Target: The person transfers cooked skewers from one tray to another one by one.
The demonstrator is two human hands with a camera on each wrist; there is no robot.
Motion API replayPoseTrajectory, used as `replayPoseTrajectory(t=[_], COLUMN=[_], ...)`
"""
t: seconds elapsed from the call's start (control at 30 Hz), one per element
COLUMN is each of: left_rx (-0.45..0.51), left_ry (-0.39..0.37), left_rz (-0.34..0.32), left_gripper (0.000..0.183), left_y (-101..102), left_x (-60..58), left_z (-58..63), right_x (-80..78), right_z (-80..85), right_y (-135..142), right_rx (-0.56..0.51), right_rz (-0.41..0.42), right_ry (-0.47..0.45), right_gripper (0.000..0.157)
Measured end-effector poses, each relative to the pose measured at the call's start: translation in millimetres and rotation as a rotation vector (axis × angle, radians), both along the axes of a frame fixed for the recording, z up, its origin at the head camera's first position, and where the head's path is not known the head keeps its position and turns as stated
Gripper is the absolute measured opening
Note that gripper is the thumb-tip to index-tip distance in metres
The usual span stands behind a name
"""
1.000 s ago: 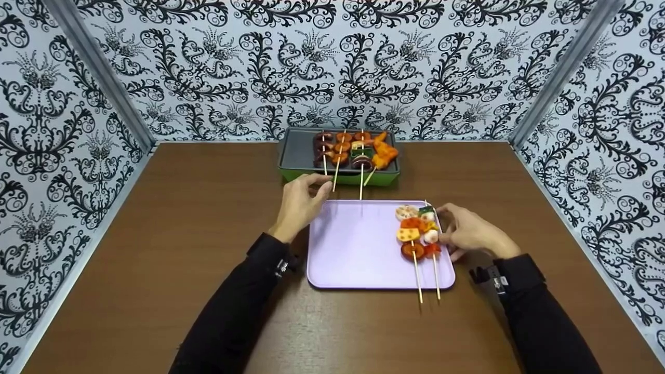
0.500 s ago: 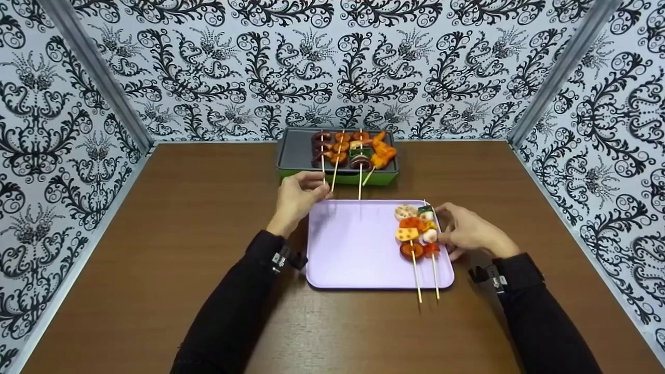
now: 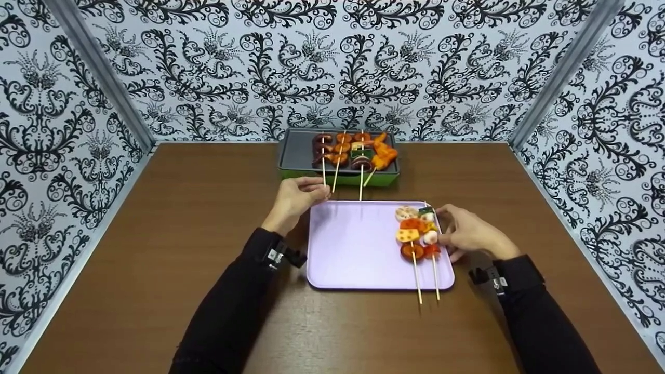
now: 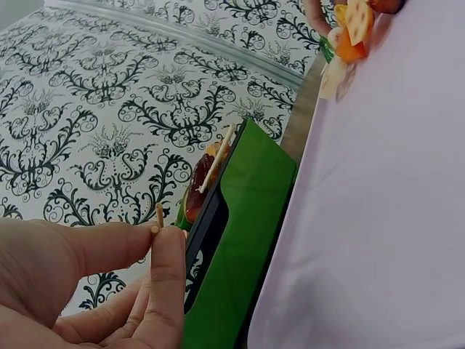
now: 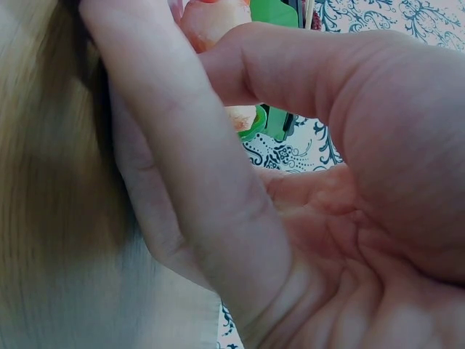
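Observation:
In the head view my left hand [image 3: 293,202] is at the front of the green grill [image 3: 382,178]. Its thumb and index finger pinch the wooden stick end of the leftmost skewer, whose dark curled pieces [image 3: 318,150] lie on the grill plate; the left wrist view shows the stick tip [image 4: 159,212] between the fingertips. My right hand [image 3: 473,228] grips the right edge of a lilac tray [image 3: 353,254], thumb near the rim. Two toy food skewers lie along that side: one with a cheese-like slice [image 3: 407,235], the other with a white ball-shaped piece [image 3: 430,237].
Beside the pinched skewer, the grill also bears an orange-ringed skewer [image 3: 341,148], a mixed vegetable skewer [image 3: 361,154] and an orange wing-shaped piece on a stick [image 3: 384,154]. Their sticks overhang the front. Patterned panels [image 3: 322,67] enclose the brown table [image 3: 208,208].
My left hand has shifted slightly left and down, and its fingers have closed on the leftmost skewer's stick. The right hand and the tray stay in place.

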State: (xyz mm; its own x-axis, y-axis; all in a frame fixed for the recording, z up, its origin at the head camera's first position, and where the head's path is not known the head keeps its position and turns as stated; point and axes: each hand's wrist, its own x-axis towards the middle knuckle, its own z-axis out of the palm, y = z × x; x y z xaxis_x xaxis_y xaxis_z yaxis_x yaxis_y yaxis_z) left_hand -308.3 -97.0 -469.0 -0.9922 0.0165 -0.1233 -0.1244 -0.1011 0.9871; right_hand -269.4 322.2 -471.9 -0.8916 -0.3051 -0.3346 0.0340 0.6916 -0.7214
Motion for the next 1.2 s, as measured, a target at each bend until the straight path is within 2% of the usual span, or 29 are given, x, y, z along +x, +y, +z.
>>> replayPoseTrajectory(t=[0.53, 0.9, 1.2], left_rx=[-0.010, -0.006, -0.064], left_ry=[0.022, 0.062, 0.082], left_rz=[0.011, 0.024, 0.008], left_gripper=[0.048, 0.039, 0.042], left_y=[-5.1, -5.0, -5.8], left_x=[6.7, 15.0, 21.5], left_z=[3.7, 12.0, 18.0], right_x=[-0.5, -0.3, -0.7], right_z=[0.1, 1.0, 0.1], right_y=[-2.3, 0.1, 0.1], right_rx=[0.006, 0.005, -0.021], right_rz=[0.024, 0.032, 0.026], right_ry=[0.002, 0.001, -0.006], right_gripper=[0.076, 0.076, 0.076])
